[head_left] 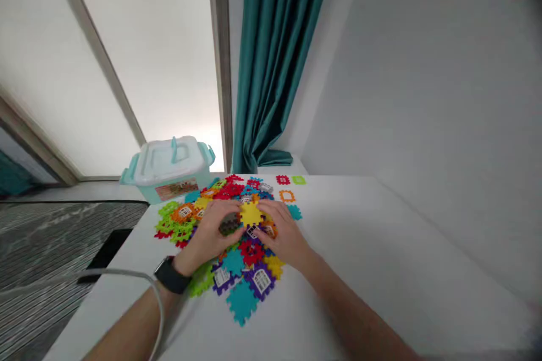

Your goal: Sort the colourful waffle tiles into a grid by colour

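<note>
A yellow interlocking tile (251, 214) with notched edges is held up between both hands, above a heap of similar plastic tiles. My left hand (214, 229), a dark watch (171, 275) on its wrist, grips the tile's left edge. On its right edge are the fingers of my right hand (284, 231). Under and around the hands lie tiles in several colours, among them a red tile (251, 251), a purple tile with a white window (259, 279) and a turquoise tile (243, 300) nearest me. Part of the heap is hidden by the hands.
A lidded turquoise storage box (173, 169) stands at the table's back left. A black flat object (108, 251) lies by the left edge. A pale cable (127, 273) crosses near my left wrist. Teal curtain (275, 56) hangs behind the white table (359, 248).
</note>
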Tool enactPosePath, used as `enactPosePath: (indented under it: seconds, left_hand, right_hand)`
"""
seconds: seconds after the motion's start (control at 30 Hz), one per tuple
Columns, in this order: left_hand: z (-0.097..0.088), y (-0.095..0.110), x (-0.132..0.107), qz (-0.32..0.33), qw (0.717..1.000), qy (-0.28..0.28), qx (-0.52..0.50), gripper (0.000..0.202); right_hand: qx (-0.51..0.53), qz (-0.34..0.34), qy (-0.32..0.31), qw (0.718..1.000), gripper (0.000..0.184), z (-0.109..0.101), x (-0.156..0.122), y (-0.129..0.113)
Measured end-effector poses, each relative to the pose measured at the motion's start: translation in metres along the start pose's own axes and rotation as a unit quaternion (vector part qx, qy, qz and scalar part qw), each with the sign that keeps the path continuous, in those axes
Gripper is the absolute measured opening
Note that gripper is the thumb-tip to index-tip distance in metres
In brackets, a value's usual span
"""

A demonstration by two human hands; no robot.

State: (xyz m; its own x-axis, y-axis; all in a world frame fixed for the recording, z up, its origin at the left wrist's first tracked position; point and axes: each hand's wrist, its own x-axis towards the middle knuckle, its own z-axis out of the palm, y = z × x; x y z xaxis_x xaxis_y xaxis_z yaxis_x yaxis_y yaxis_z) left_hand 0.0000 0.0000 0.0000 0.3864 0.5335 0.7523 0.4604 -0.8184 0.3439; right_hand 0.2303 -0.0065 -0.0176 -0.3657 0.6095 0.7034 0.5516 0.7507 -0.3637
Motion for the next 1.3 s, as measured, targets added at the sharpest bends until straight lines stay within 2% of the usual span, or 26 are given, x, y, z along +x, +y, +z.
enactPosePath:
  seconds: [0.2,0.37,0.47,0.67,0.93,1.3]
  left_hand:
    - [0.004,0.0,-0.002,-0.034,0.999,-0.011,-0.015,0.033]
    - [0.006,-0.003,-0.004,-0.034,0.998,-0.035,0.03,0.046]
    - [0.005,-0.005,-0.003,-0.041,0.997,-0.038,0.056,0.051]
    - [0.003,-0.004,-0.002,-0.028,0.994,-0.05,0.091,0.039]
    - [0.004,-0.004,-0.004,-0.018,0.995,-0.053,0.088,0.04]
    - [0.004,-0.004,-0.005,-0.01,0.995,-0.066,0.08,0.043]
  right_hand:
    - [-0.019,-0.011,0.022,1.0,0.029,-0.001,0.0,0.0]
    - [-0.024,-0.012,0.025,0.999,0.023,-0.002,0.0,-0.002]
    - [-0.02,-0.012,0.029,0.999,0.022,-0.001,0.0,-0.003]
    - [-0.023,-0.013,0.03,0.999,0.022,0.0,0.0,-0.004]
    - [-0.034,-0.028,0.007,0.999,0.028,0.001,-0.001,-0.005]
    - [-0.065,-0.027,0.021,0.997,0.029,-0.002,-0.003,-0.01]
